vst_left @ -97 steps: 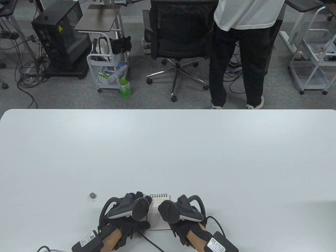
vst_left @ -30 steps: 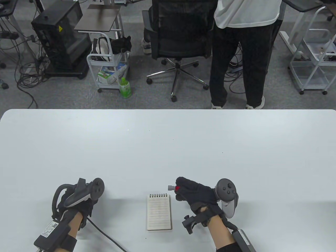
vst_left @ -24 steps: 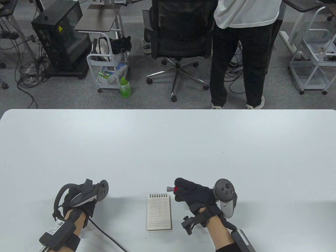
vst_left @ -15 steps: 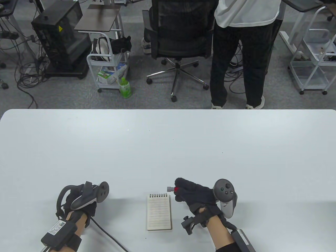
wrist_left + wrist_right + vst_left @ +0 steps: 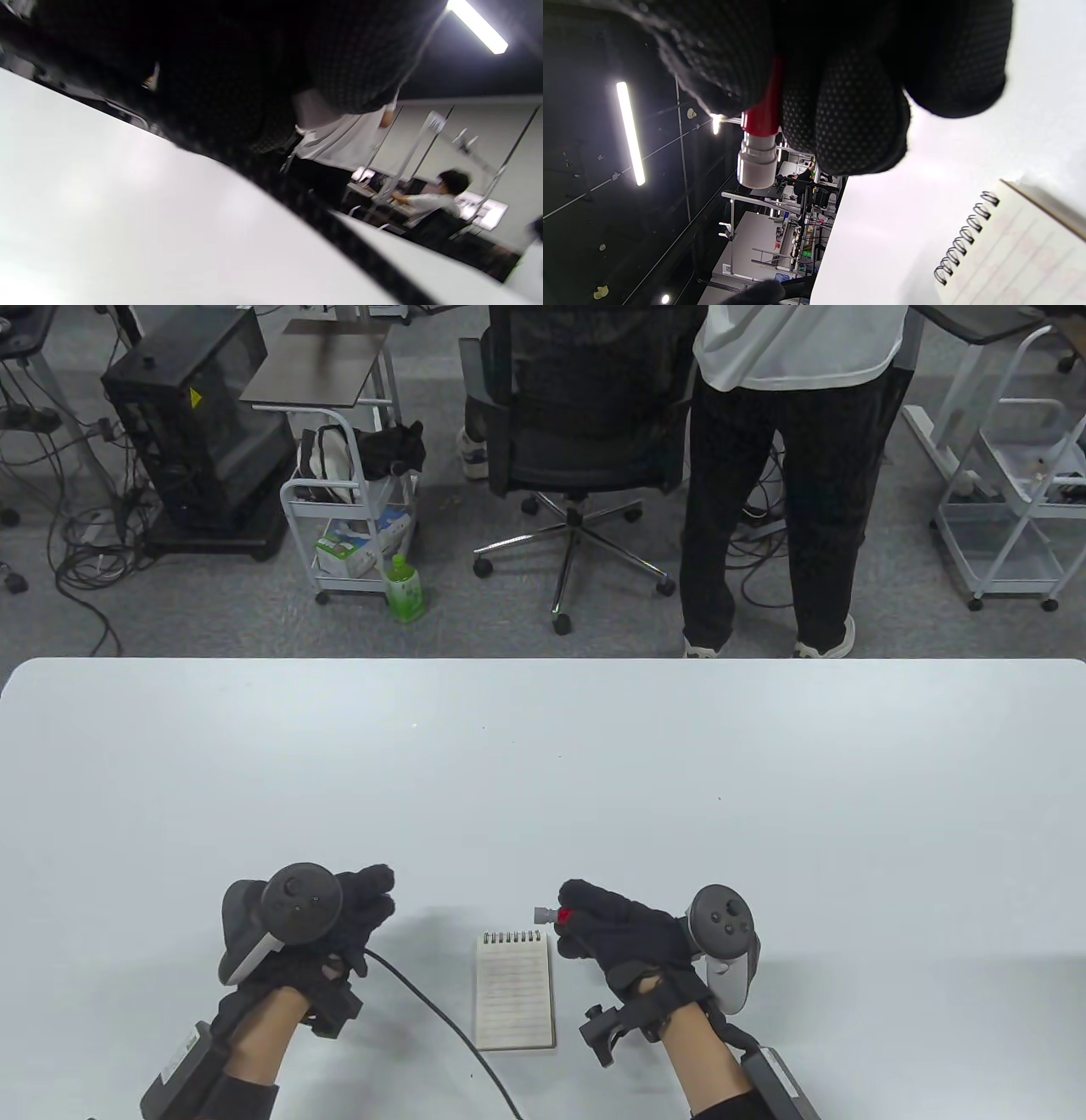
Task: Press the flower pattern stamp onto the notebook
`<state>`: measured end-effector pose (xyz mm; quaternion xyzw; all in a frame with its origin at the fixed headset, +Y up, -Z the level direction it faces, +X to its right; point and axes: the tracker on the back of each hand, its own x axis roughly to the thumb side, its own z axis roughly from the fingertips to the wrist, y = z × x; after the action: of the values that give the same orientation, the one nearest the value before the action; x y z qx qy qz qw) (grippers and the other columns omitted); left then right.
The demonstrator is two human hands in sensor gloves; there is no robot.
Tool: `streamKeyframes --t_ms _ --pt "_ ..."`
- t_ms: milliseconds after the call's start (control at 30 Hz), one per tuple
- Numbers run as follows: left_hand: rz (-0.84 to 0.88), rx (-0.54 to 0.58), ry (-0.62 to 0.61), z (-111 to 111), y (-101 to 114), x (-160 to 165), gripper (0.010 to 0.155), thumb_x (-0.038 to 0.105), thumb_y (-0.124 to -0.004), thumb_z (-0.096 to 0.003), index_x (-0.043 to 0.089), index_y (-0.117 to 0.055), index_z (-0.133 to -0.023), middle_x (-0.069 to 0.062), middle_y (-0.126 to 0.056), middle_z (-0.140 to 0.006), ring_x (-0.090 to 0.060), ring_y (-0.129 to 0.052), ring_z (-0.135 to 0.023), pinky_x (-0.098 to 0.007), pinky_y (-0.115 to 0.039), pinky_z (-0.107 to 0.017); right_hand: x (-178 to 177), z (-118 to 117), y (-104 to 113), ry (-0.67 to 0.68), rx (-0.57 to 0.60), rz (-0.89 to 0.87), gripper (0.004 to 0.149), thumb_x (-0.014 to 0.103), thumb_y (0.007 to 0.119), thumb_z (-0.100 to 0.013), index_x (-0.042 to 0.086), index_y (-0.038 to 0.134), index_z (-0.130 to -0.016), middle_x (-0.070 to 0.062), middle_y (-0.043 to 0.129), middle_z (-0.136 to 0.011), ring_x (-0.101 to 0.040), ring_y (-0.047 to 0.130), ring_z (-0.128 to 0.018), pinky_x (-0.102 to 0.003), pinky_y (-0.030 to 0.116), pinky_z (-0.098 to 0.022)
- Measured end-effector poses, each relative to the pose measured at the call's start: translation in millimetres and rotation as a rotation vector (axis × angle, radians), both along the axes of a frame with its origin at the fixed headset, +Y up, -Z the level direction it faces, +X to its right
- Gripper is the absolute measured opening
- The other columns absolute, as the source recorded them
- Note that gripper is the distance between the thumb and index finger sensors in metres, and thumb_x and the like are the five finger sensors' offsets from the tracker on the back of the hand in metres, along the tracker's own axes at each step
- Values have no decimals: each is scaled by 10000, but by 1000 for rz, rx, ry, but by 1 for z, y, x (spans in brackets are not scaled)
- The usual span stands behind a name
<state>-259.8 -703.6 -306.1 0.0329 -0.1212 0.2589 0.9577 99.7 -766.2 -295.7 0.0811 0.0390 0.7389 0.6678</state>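
The small spiral notebook (image 5: 513,991) lies open on the white table (image 5: 543,780), lined page up, near the front edge. My right hand (image 5: 567,912) grips the stamp (image 5: 547,914), red body with a grey tip pointing left, just above the notebook's top right corner. In the right wrist view the fingers (image 5: 857,106) wrap around the stamp (image 5: 757,144), and the notebook (image 5: 1022,254) lies low at the right. My left hand (image 5: 377,891) hovers left of the notebook with its fingers loosely bent. The left wrist view shows only dark glove (image 5: 220,63) over the table.
A black cable (image 5: 433,1010) runs from my left wrist across the table, just left of the notebook. Beyond the far edge stand an office chair (image 5: 581,407), a person (image 5: 789,475) and a wire cart (image 5: 356,526).
My left hand has swung right toward the notebook and rolled so its tracker faces up. My right hand with the stamp has drifted slightly left. The grey cap seen earlier is hidden now.
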Motion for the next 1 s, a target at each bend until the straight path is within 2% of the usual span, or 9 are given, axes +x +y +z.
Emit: streamKeyframes --t_ms 133,200,300,367,433,667,767,1000 --pt "242 12 -40 5 0 25 479 379 -840 -392 131 -889 -800 -117 -1012 -689 -245 -1040 -414 -496 -828 -358 -3 2 2 3 9 -12 486 267 886 -383 129 842 -846 -193 925 -699 -325 1059 -485 -518 837 -422" --pt "379 -17 -59 6 -8 37 478 378 -839 -395 127 -889 -798 -122 -1013 -683 -248 -1039 -407 -499 -826 -356 -4 2 5 12 19 -15 485 268 885 -384 132 841 -847 -190 924 -702 -324 1058 -487 -518 836 -423" --pt "496 -36 -77 7 -20 48 481 375 -838 -396 117 -888 -799 -127 -1013 -682 -256 -1037 -406 -508 -821 -359 -4 2 7 5 29 -19 486 269 885 -383 134 840 -848 -189 924 -702 -322 1059 -487 -517 837 -423" --pt "492 -19 -86 7 -31 53 481 375 -839 -397 118 -886 -801 -125 -1015 -681 -252 -1040 -401 -504 -825 -354 -4 2 6 3 27 -25 486 268 886 -383 132 840 -848 -190 924 -702 -323 1058 -487 -518 836 -424" --pt "491 -51 -97 6 -39 54 479 379 -831 -402 124 -880 -804 -116 -1014 -687 -237 -1043 -403 -494 -832 -353 -5 2 6 10 28 -14 486 266 887 -383 131 841 -847 -191 924 -702 -325 1057 -488 -520 835 -424" --pt "616 -102 -88 6 -55 59 478 378 -833 -400 116 -885 -796 -117 -1029 -675 -238 -1055 -386 -497 -838 -344 -18 1 9 57 34 -2 485 262 886 -385 137 838 -851 -191 919 -711 -327 1055 -497 -523 832 -429" --pt "644 -130 -123 6 -56 63 479 379 -830 -402 112 -884 -796 -118 -1033 -673 -235 -1059 -380 -498 -838 -345 -22 2 9 63 40 14 485 262 883 -385 137 838 -851 -191 918 -714 -325 1055 -499 -522 832 -430" --pt "640 -108 -149 9 -53 70 479 383 -827 -403 109 -888 -791 -111 -1042 -661 -223 -1063 -365 -496 -841 -345 -26 3 8 30 55 71 483 263 884 -385 138 840 -850 -188 922 -712 -320 1060 -492 -516 838 -426"
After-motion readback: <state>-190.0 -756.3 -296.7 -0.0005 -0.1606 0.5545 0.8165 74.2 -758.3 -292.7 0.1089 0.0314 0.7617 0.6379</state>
